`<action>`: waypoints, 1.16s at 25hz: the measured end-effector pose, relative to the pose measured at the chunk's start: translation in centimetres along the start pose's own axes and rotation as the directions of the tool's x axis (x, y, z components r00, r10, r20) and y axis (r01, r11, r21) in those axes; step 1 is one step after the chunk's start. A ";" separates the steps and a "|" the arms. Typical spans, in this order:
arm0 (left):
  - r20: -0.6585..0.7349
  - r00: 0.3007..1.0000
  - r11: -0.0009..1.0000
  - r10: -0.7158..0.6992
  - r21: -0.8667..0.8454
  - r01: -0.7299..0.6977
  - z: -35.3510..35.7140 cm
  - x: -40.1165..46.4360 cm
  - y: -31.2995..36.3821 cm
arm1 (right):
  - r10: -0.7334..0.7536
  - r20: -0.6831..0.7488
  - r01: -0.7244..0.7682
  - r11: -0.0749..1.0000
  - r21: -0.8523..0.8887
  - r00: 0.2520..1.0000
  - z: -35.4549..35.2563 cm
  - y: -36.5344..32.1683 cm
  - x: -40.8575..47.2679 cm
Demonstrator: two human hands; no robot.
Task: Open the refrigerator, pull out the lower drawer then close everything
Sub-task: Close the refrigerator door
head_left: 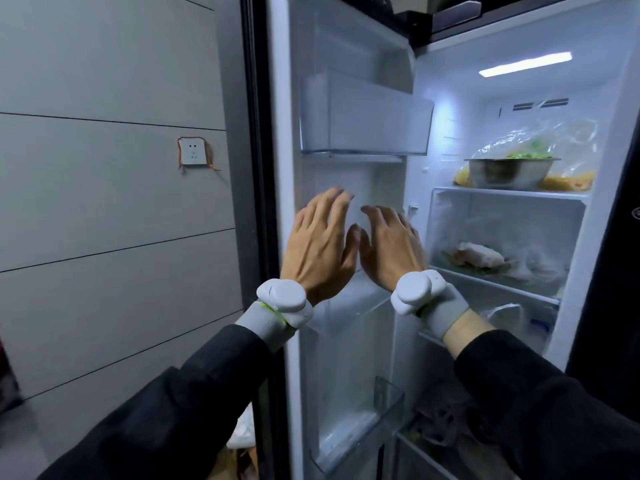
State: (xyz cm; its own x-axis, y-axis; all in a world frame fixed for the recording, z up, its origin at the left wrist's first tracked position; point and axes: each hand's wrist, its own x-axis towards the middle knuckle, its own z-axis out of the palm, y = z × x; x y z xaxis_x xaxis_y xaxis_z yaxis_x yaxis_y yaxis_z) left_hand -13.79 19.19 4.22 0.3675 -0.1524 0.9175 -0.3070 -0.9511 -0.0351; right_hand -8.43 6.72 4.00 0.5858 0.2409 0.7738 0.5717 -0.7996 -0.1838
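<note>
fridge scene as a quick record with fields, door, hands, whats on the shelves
door: white refrigerator door swung open, its clear plastic door bins look empty
left hand: left hand open, fingers spread, in front of the door's inner face; contact unclear
right hand: right hand open, beside the left
wrists: white round wrist devices on grey bands
upper shelf: round steel bowl with greens
next shelf: wrapped pale food
interior light: on
wall: white wall socket left of the door

Both arms fwd, dark sleeves, white wrist units. Left hand (320,245) & right hand (389,249) flat, fingers (334,206) spread, pointing 12 o'clock, thumbs near-touching.
</note>
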 end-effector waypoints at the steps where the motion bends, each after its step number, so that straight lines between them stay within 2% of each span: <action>1: -0.006 1.000 0.999 0.031 -0.010 -0.031 -0.5 -0.1 -0.4 | 0.000 0.006 -0.001 1.000 0.016 1.000 0.4 -0.8 0.2; 5: -0.108 0.992 0.998 0.065 0.031 -0.062 -2.5 -0.2 -3.0 | -0.021 -0.060 0.025 0.997 0.073 0.998 1.8 -3.8 1.2; 10: -0.223 0.971 0.995 -0.087 0.023 0.095 -3.7 0.0 -8.5 | -0.025 -0.120 0.040 0.991 0.126 0.992 2.9 -6.2 2.4; 15: -0.177 0.945 0.959 -0.273 -0.131 0.253 -2.7 -0.1 -12.0 | 0.005 -0.220 0.039 0.980 0.197 0.976 3.1 -7.2 3.1; 19: -0.058 0.930 0.885 -0.364 -0.332 0.326 -1.6 -0.2 -12.1 | 0.000 -0.282 0.055 0.980 0.190 0.959 2.5 -7.7 3.0; 24: -0.112 0.927 0.880 -0.359 -0.371 0.296 -1.5 -0.8 -11.6 | -0.028 -0.300 0.083 0.981 0.174 0.953 2.1 -7.9 2.1; 29: -0.154 0.939 0.878 -0.308 -0.426 0.219 -1.4 -1.1 -11.0 | 0.021 -0.356 0.043 0.984 0.172 0.934 1.2 -7.4 0.9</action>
State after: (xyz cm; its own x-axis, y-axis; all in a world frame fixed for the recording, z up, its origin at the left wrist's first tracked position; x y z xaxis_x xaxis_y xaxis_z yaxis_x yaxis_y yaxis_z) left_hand -12.09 30.23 4.15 0.3045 0.1915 0.9331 -0.5628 -0.7541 0.3384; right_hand -11.41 13.48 5.29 0.3549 0.0122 0.9348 0.6865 -0.6821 -0.2517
